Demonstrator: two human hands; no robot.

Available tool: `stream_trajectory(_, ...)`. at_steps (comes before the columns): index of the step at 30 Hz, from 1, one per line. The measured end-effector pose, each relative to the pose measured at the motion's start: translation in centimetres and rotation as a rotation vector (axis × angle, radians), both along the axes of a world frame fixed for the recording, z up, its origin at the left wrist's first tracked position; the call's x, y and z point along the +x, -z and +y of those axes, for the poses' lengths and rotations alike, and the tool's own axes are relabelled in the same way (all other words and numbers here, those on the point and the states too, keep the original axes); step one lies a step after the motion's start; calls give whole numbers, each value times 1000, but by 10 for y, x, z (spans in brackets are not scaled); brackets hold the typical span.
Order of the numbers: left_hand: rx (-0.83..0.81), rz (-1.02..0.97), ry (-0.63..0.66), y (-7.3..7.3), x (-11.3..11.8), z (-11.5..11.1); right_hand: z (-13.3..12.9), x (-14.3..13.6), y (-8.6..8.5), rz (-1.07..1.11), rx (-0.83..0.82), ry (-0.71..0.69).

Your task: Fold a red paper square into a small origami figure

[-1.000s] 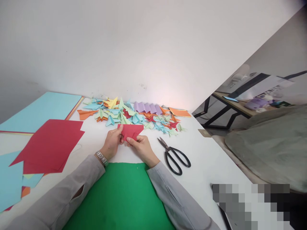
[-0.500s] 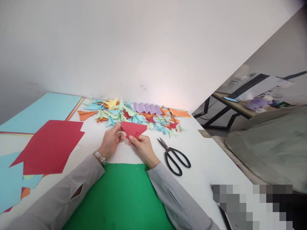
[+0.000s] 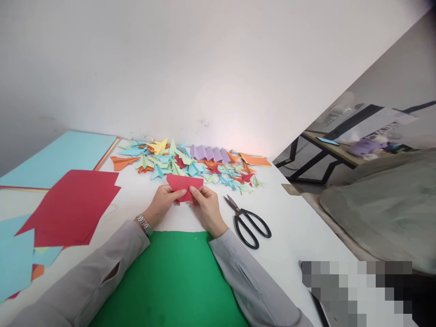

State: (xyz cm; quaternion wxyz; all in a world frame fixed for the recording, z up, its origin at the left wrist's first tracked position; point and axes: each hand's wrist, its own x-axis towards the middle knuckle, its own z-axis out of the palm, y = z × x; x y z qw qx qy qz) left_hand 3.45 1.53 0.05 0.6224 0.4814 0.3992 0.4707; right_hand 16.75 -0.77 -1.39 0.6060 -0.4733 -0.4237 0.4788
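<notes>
Between my two hands is a folded piece of red paper point(image 3: 185, 182), wide along its top edge and narrower toward me. My left hand point(image 3: 162, 202) grips its left side, thumb lying on the front face. On the other side my right hand point(image 3: 208, 206) pinches it, with the thumb close to the middle. The fingers behind the paper are mostly hidden. Just beyond it lies a heap of small folded paper shapes point(image 3: 177, 168) in several colours. Black-handled scissors point(image 3: 243, 218) rest partly open to the right of my right hand.
Red paper sheets point(image 3: 73, 206) lie at the left, over blue pieces point(image 3: 17, 263). A large blue sheet point(image 3: 64, 156) tops a stack behind them. A green sheet point(image 3: 170, 277) lies between my forearms. Purple pleated paper point(image 3: 209, 153) and an orange sheet point(image 3: 255, 160) sit by the wall.
My left hand has moved from beside the paper's left edge onto it, thumb now on the front. The red paper has shifted slightly left, and my right thumb sits higher on it.
</notes>
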Motion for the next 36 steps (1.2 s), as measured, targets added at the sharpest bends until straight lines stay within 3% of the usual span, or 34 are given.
stream_trajectory(8, 75, 208, 63, -1, 1, -4, 1, 0, -1, 74, 1, 14)
stream_trajectory(13, 53, 191, 113, -1, 1, -3, 2, 1, -1, 129, -34, 11)
stream_trajectory(21, -4, 30, -23, 1, 0, -1, 2, 2, -3, 188, -61, 34)
stream_trajectory(25, -67, -71, -29, 4, -3, 3, 2, 4, -6, 249, -44, 12)
stream_trajectory(36, 19, 35, 53, 6, -3, 1, 2, 4, -6, 240, -66, -20)
